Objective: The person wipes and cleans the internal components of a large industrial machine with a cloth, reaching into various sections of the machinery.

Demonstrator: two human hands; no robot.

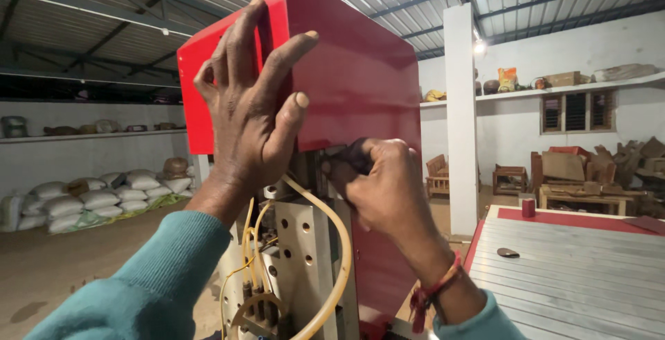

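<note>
A red metal machine cover (360,83) stands upright in front of me on a grey perforated frame (305,257) with yellowish tubes (338,243). My left hand (249,104) lies flat against the cover's upper left side, fingers spread over its edge. My right hand (377,184) is closed on a small dark knob at the cover's lower edge, just under the red panel. Most of the knob is hidden by my fingers.
A grey slatted machine table (575,277) with red trim lies at the lower right, carrying a small red cylinder (528,207). A white pillar (460,118) rises behind. Stacked sacks (104,198) line the left wall; wooden furniture (575,173) fills the right.
</note>
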